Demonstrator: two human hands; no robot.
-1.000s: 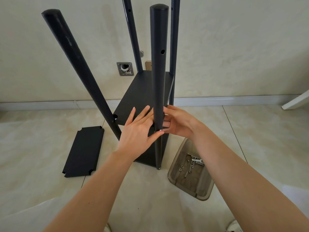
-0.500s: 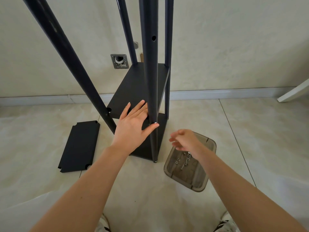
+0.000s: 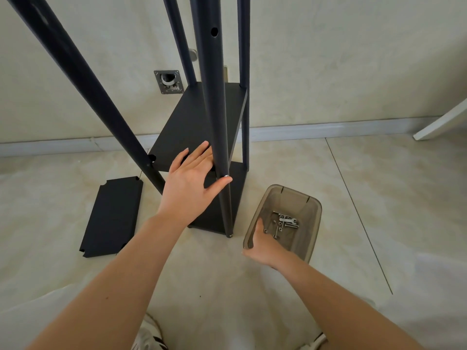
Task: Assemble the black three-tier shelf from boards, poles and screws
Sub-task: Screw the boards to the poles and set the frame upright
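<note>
Black three-tier shelf frame (image 3: 202,127) stands on the glossy beige tiled floor (image 3: 379,198), close to the cream wall (image 3: 328,59); two flat matte boards fitted, four round matte black metal poles rising out of frame.

Left to right:
- Loose flat black rectangular board (image 3: 112,217), matte, notched corners, lies flat on the floor left of the frame, apart from it.
- Front-left round black pole (image 3: 75,72) looks tilted, top leaning left; a hole shows beside it at the board corner.
- Square grey metal wall plate (image 3: 169,82) with a round opening, low on the wall behind the frame.
- Left hand (image 3: 192,183): flat on the near edge of the upper black board (image 3: 199,122), fingers (image 3: 199,155) straight and spread, thumb tip against the front-right round black pole (image 3: 214,109) just under a small silver screw head (image 3: 226,176). Not curled round anything.
- That pole has one round hole high up and a silver tip at the foot.
- Lower black board (image 3: 227,198) sits at floor level under the upper one.
- Translucent smoky-brown plastic tray (image 3: 310,218), rounded rectangle, on the floor just right of the frame. Holds a small pile of silver screws (image 3: 276,229) and a small flat silver wrench (image 3: 288,220).
- Right hand (image 3: 262,245): reaching into the near end of the tray, fingers mostly hidden behind the tray wall; cannot tell whether they grip anything.
- White slanted panel edge (image 3: 442,120) at far right by the grey skirting.
</note>
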